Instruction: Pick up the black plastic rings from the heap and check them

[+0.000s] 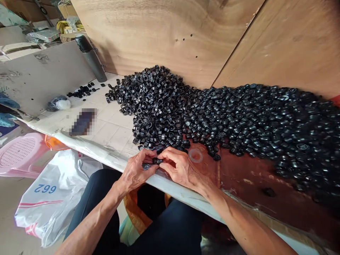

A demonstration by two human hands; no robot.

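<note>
You had a small black plastic ring (157,161) pinched between your two hands, just over the front edge of the bench. Your left hand (136,169) was curled around a dull grey-black piece (146,166) that touched the ring, and your right hand (180,167) pressed in from the other side, so the two hands met with their fingers closed together.

Directly ahead of your hands, almost touching your right hand, lay a large heap of black plastic rings (212,120). It spread away to the right across a rust-brown board (247,173) and to the left onto the white tiled bench (114,124). A light plywood wall (159,35) stood behind the heap.

Further left of your hands, a few loose black parts (81,92) lay on the bench, near a grey-and-black vacuum flask (91,58) and a small dark plastic bag (58,103). A dark, flat object (83,122) was too blurred to make out.

Below your left hand, a white woven sack (53,198) printed with blue numerals lay beside your dark trousers (101,198), and a pink perforated plastic stool (21,154) sat beyond it.
</note>
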